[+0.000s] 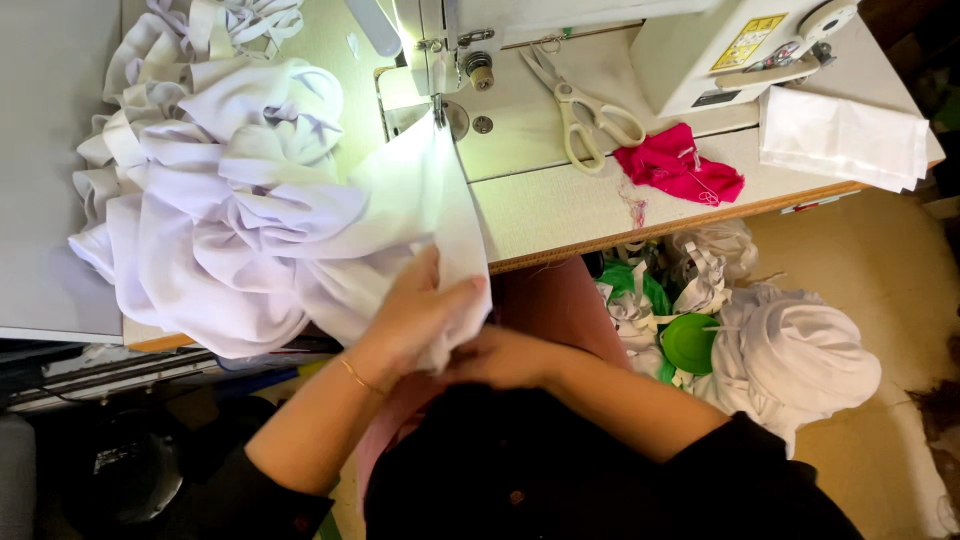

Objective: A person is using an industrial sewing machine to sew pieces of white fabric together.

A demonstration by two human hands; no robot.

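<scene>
White fabric [420,215] is lying across the front edge of the table [560,215], with one pointed end reaching up to the needle area of the sewing machine [560,30] and the near edge being gathered at the person's lap. The left hand [415,315] is lying flat on the cloth with its fingers [455,295] closed over the folded edge, clamping it. The right hand [505,355] is sitting just beneath and touching that same edge; whether its fingers are together or apart cannot be told, as the cloth is covering them. Judged from this position, the edge is being folded or aligned ahead of stitching, and the following move is calling for a straight, tensioned edge kept level toward the needle.

To the left, a bunched mass of white cloth [220,200] is covering much of the table. Scissors [585,110] are resting on the machine bed, near a crumpled pink scrap [680,170]. A folded white piece [845,135] is lying at the right end. Below the table, more white bundles [790,355] and a green round object [690,342] are resting on the floor [880,260].
</scene>
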